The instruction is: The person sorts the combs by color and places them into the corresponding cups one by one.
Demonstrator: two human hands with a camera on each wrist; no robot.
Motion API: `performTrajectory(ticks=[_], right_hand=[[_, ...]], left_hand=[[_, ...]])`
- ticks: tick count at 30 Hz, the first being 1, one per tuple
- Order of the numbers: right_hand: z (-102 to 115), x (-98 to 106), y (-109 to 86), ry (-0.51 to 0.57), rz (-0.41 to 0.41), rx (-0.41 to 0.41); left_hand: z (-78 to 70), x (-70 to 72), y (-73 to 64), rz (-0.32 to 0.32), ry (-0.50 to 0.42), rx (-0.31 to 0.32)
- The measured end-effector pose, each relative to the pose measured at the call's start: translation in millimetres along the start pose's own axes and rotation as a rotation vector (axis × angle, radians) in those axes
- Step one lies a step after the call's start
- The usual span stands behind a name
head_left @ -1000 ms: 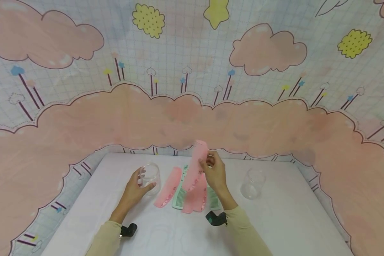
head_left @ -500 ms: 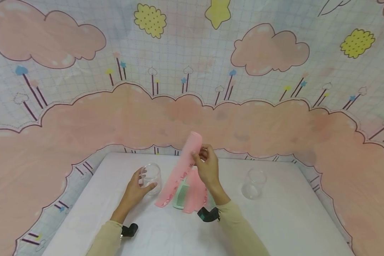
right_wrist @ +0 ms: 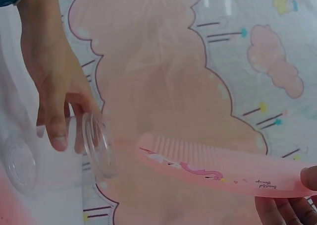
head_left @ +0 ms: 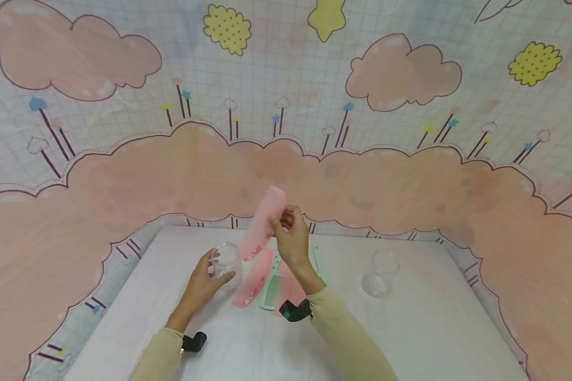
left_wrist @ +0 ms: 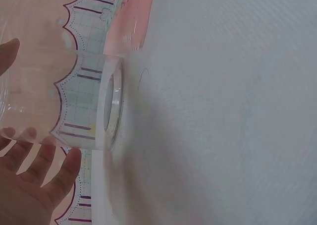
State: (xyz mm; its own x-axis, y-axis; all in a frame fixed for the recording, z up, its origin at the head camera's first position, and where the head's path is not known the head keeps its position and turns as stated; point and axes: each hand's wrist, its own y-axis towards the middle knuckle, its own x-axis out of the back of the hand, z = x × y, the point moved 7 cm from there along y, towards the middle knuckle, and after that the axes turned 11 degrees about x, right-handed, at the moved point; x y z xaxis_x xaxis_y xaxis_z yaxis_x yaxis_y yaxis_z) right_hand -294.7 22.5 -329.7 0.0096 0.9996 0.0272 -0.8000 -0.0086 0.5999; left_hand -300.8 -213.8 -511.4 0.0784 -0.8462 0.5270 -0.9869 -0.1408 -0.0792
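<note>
My left hand (head_left: pixel 202 280) grips a clear jar (head_left: pixel 226 267), which stands upright on the white table; its fingers and thumb lie around the jar's sides. With thumb and fingers, my right hand (head_left: pixel 293 238) pinches a pink comb (head_left: pixel 262 225) near its upper end. That comb leans in the air, its lower end close to the jar's mouth. In the right wrist view a gap shows between the comb (right_wrist: pixel 208 168) and the jar's rim (right_wrist: pixel 99 145). Below lie another pink comb (head_left: pixel 255 280), a green comb (head_left: pixel 270 291) and more pink ones (head_left: pixel 291 288), partly hidden by the right arm.
A second clear jar (head_left: pixel 378 275) stands at the right of the white table (head_left: pixel 434 317). A green comb handle (head_left: pixel 318 259) shows beyond the right forearm. Behind the table hangs a patterned cloth (head_left: pixel 314 185) with pink clouds.
My right hand has carried the pink comb leftward and up, from above the pile to beside the jar's mouth. The left hand keeps its grip on the jar in place.
</note>
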Motion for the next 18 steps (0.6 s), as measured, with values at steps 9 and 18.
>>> performTrajectory(ticks=[9, 18], right_hand=[[-4, -19, 3.6, -0.001, 0.004, 0.002], [-44, -38, 6.9, -0.006, -0.024, -0.044]], left_hand=[[0.3, -2.6, 1.0, 0.017, -0.006, 0.01], [2.7, -1.7, 1.8, 0.011, -0.013, 0.009]])
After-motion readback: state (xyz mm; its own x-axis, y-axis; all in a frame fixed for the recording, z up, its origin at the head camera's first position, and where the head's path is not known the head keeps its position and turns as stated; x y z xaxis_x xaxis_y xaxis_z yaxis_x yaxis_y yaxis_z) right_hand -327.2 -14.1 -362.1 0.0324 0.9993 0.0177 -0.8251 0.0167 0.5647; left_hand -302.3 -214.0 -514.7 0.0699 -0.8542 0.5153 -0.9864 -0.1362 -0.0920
